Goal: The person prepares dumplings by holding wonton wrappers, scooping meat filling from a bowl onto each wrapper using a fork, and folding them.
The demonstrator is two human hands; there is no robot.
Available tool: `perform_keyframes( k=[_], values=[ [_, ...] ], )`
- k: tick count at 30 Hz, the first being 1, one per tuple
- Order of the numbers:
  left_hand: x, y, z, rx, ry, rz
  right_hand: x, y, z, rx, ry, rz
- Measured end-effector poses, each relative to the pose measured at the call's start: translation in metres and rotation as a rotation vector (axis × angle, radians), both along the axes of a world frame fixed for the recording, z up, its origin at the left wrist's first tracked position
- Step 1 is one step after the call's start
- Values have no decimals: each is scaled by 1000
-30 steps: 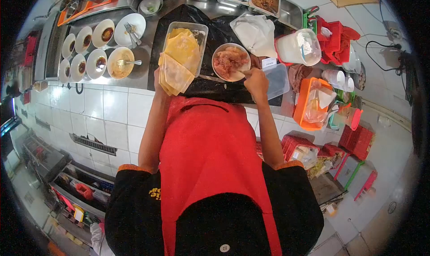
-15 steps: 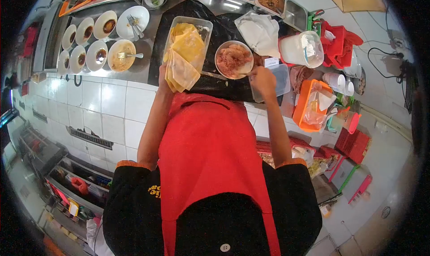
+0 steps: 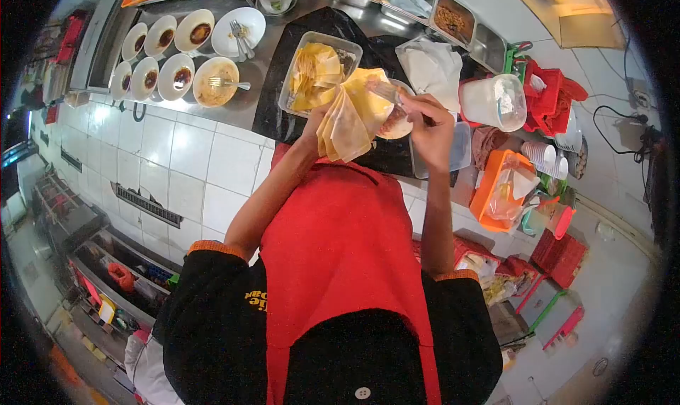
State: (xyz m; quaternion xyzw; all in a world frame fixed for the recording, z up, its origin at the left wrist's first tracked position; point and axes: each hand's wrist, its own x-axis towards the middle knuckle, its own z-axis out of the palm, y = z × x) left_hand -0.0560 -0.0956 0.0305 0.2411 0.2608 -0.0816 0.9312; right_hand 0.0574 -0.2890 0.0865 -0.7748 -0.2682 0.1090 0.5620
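My left hand (image 3: pixel 316 125) is closed on a fanned stack of yellow wrapper sheets (image 3: pixel 347 125), which partly covers the bowl of pinkish minced filling (image 3: pixel 397 125). Over the top sheet, my right hand (image 3: pixel 427 122) grips a flat, light-coloured spreading tool (image 3: pixel 384 90), its tip at the sheet near the bowl. More yellow sheets lie ruffled in a clear rectangular container (image 3: pixel 289 86) to the left, on black plastic (image 3: pixel 273 118).
Several white bowls (image 3: pixel 176 78) with dark sauce stand at the left beside a plate with forks (image 3: pixel 248 24). White paper (image 3: pixel 432 69), a tub of white powder (image 3: pixel 496 102), a clear lid (image 3: pixel 457 149) and an orange basket (image 3: pixel 487 210) are to the right.
My left hand has brought the wrapper stack rightward from the container to the bowl. My right hand has lifted the tool from the filling to the top sheet. The view has shifted slightly.
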Motion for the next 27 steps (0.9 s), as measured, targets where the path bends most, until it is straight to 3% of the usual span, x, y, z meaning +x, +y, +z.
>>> perform_keyframes(
  k=[2, 4, 5, 7, 10, 14, 15, 17, 19, 21, 22, 23, 25, 26, 27],
  values=[
    [-1, 0, -2, 89, 28, 9, 3, -2, -22, 90, -97, -22],
    [-5, 7, -10, -161, -76, 170, 7, -9, -26, 85, -151, -27],
    [-7, 11, -7, -159, -76, 169, 9, -14, -21, 86, -151, -28],
    [-14, 21, 2, -148, -233, 177, 9, -26, 0, -2, 10, -26],
    [-18, 23, -8, 114, -95, 113, 2, -20, 34, -1, 180, 69],
    [-22, 16, -21, 414, -51, -3, 10, -6, 30, -13, 131, 136],
    [-23, 18, -21, 412, -52, -13, 14, -6, 24, -8, 133, 142],
    [-25, 26, -12, 0, -70, 167, 24, -19, 27, -113, 224, 186],
    [-29, 35, -7, 24, -25, 216, 31, -31, 31, -206, 310, 182],
    [-35, 49, -8, -20, -128, 353, 43, -55, 7, -355, 470, 160],
    [-36, 56, -11, -61, -146, 382, 44, -60, -7, -453, 211, 183],
    [-39, 62, -16, -64, -145, 379, 44, -65, -30, -455, 213, 180],
    [-43, 72, -32, -27, -224, 373, 41, -76, -81, -896, 43, 122],
    [-43, 72, -39, 137, -176, 389, 36, -80, -103, -899, 42, 122],
    [-42, 71, -35, 135, -175, 389, 28, -81, -123, -937, -80, 53]
  ],
)
